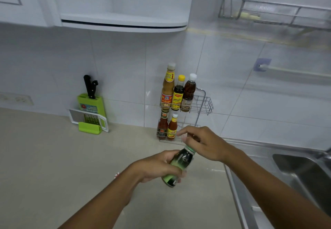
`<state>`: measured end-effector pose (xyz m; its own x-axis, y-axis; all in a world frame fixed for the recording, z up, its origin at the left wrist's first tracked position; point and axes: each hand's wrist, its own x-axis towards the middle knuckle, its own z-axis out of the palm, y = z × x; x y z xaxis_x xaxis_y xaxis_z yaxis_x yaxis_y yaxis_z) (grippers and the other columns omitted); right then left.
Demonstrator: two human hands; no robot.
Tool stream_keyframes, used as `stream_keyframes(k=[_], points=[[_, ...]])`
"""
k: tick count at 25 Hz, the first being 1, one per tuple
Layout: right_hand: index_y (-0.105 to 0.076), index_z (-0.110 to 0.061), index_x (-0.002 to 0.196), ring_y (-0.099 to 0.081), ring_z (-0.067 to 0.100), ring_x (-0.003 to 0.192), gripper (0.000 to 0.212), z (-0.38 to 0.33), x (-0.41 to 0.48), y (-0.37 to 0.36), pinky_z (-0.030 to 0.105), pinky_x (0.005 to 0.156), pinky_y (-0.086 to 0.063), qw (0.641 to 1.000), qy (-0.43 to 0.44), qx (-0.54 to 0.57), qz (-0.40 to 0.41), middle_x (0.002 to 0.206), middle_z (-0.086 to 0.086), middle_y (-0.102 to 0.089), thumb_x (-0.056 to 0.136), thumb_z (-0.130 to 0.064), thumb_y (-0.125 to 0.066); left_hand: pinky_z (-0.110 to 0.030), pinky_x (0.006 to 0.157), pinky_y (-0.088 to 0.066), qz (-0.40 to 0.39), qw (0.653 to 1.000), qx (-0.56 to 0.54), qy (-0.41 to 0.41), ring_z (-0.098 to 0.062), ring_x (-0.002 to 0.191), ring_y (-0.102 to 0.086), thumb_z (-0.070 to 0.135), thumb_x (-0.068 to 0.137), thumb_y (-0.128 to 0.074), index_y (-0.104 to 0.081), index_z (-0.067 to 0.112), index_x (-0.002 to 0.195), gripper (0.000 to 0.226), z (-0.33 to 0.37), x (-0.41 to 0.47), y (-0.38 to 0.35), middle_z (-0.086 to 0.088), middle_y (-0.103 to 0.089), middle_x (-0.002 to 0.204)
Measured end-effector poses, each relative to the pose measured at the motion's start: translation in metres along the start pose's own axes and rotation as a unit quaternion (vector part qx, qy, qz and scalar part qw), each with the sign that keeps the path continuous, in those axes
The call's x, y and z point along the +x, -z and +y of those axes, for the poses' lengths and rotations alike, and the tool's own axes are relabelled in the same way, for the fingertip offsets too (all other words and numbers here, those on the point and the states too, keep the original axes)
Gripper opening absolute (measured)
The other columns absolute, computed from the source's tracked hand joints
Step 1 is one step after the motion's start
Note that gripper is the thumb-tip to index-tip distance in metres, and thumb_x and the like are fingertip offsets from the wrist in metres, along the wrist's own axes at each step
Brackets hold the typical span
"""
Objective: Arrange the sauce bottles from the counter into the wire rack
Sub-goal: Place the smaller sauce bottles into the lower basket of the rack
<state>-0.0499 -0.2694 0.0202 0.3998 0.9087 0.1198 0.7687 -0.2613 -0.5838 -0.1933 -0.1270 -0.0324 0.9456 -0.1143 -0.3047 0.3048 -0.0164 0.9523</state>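
Note:
A two-tier wire rack [206, 103] stands against the tiled wall. Its upper tier holds three bottles: a tall tan sauce bottle [168, 87], a dark bottle with a yellow cap [178, 93] and a brown bottle with a white cap [188, 94]. Two red sauce bottles [162, 126] [172, 127] stand on the lower tier's left. My left hand [157, 165] grips a dark green-labelled bottle [179, 166], tilted, above the counter in front of the rack. My right hand [204, 143] closes on that bottle's green cap.
A green knife block with black-handled knives [90, 101] and a grater [89, 119] stand on the beige counter [53, 157] at the left. A steel sink [304, 173] lies at the right. A cabinet shelf [125, 23] overhangs the wall above.

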Motion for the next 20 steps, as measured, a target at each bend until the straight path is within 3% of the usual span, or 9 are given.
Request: stream_keyframes(k=[2,4,6,8,9,11,13,15,20], points=[[-0.069,-0.017,0.12,-0.061,-0.006,0.067,0.034,0.003,0.002,-0.006,0.021,0.067,-0.044,1.0,-0.007,-0.014,-0.009,0.067,-0.023,-0.062,0.105,-0.02,-0.038,-0.037,0.082,-0.055,0.044,0.997,0.035,-0.057,-0.019,0.091,-0.065,0.017,0.075,-0.083,-0.062,0.025,0.125,0.056,-0.004,0.009,0.004,-0.006,-0.067,0.107],[-0.065,-0.017,0.118,-0.059,-0.006,0.07,0.033,0.005,0.009,-0.012,0.022,0.064,-0.04,0.997,-0.071,-0.002,0.02,0.069,-0.02,-0.061,0.106,-0.016,-0.034,-0.04,0.088,-0.059,0.179,0.97,0.106,-0.128,-0.014,0.098,-0.067,0.024,0.07,-0.085,-0.062,0.032,0.126,0.061,-0.012,0.023,0.002,0.0,-0.068,0.115],[-0.066,-0.015,0.114,-0.061,0.004,0.083,0.034,0.005,0.018,-0.018,0.03,0.07,-0.049,0.988,-0.144,0.004,0.058,0.089,-0.007,-0.067,0.105,-0.021,-0.034,-0.04,0.086,-0.058,0.308,0.904,0.238,-0.174,-0.013,0.102,-0.064,0.024,0.069,-0.078,-0.058,0.036,0.128,0.063,-0.019,0.034,-0.007,0.007,-0.065,0.119],[-0.069,-0.01,0.105,-0.065,0.022,0.094,0.038,0.005,0.029,-0.021,0.039,0.083,-0.055,0.978,-0.194,0.002,0.079,0.103,0.009,-0.071,0.103,-0.026,-0.035,-0.035,0.077,-0.059,0.41,0.804,0.387,-0.187,-0.014,0.099,-0.064,0.022,0.069,-0.075,-0.052,0.036,0.132,0.069,-0.024,0.042,-0.012,0.01,-0.064,0.119],[-0.07,-0.008,0.101,-0.066,0.026,0.094,0.039,0.005,0.034,-0.022,0.041,0.085,-0.056,0.973,-0.21,-0.003,0.094,0.102,0.012,-0.071,0.101,-0.027,-0.036,-0.034,0.071,-0.06,0.431,0.765,0.437,-0.196,-0.016,0.094,-0.066,0.021,0.067,-0.078,-0.051,0.033,0.133,0.073,-0.027,0.048,-0.012,0.009,-0.066,0.115],[-0.065,-0.008,0.097,-0.064,0.026,0.086,0.036,0.009,0.04,-0.024,0.039,0.076,-0.053,0.963,-0.237,0.009,0.125,0.093,0.011,-0.069,0.101,-0.031,-0.038,-0.033,0.063,-0.06,0.448,0.731,0.475,-0.196,-0.02,0.087,-0.069,0.02,0.062,-0.086,-0.05,0.03,0.13,0.077,-0.026,0.058,-0.009,0.005,-0.069,0.11],[-0.057,-0.013,0.098,-0.054,0.02,0.068,0.032,0.014,0.041,-0.026,0.032,0.057,-0.043,0.935,-0.283,0.163,0.137,0.073,0.003,-0.058,0.1,-0.042,-0.045,-0.033,0.067,-0.059,0.462,0.727,0.477,-0.174,-0.021,0.089,-0.068,0.023,0.066,-0.086,-0.05,0.028,0.128,0.072,-0.019,0.068,-0.004,0.003,-0.066,0.113],[-0.059,-0.013,0.104,-0.045,0.017,0.051,0.043,0.026,0.041,-0.029,0.025,0.045,-0.035,0.882,-0.313,0.332,0.116,0.06,0.001,-0.05,0.093,-0.054,-0.06,-0.031,0.076,-0.057,0.464,0.75,0.443,-0.162,-0.02,0.098,-0.066,0.025,0.073,-0.083,-0.046,0.025,0.129,0.067,-0.012,0.081,-0.001,0.002,-0.062,0.119],[-0.072,-0.005,0.087,-0.064,0.018,0.051,0.038,0.068,0.05,-0.023,0.036,0.054,-0.055,0.892,-0.279,0.311,0.175,0.064,0.007,-0.072,0.086,-0.042,-0.078,-0.035,0.083,-0.058,0.391,0.87,0.282,-0.101,-0.019,0.107,-0.061,0.013,0.066,-0.086,-0.024,0.033,0.133,0.093,-0.016,0.11,0.015,0.003,-0.053,0.123]])
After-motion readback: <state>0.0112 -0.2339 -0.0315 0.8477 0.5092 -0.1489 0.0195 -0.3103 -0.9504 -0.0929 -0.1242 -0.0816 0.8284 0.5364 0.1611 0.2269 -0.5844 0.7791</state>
